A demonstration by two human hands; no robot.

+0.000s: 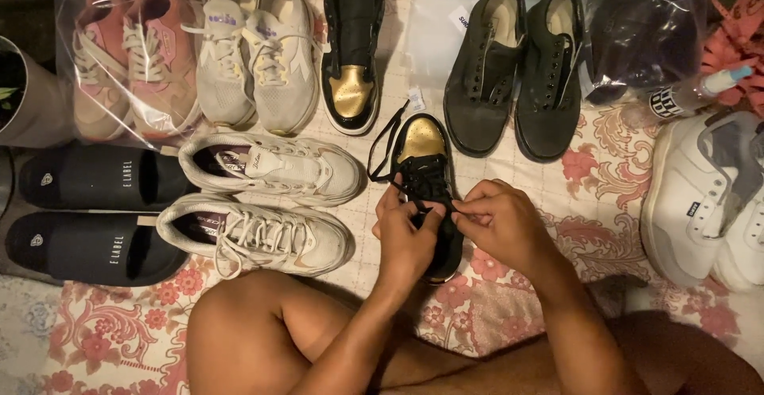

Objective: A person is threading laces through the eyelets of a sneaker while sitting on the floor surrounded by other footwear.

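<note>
Directly under both hands, black-and-gold sneaker, laces pinched.

We are sitting on the bedspread with shoes lying all around. The sneaker is lying just before us, under both hands. Behind it its mate is standing, with two low shoes lying to the right. Left of the sneaker two trainers are lying on their sides; left again, two slippers. A bag is holding a pair far left.
</note>
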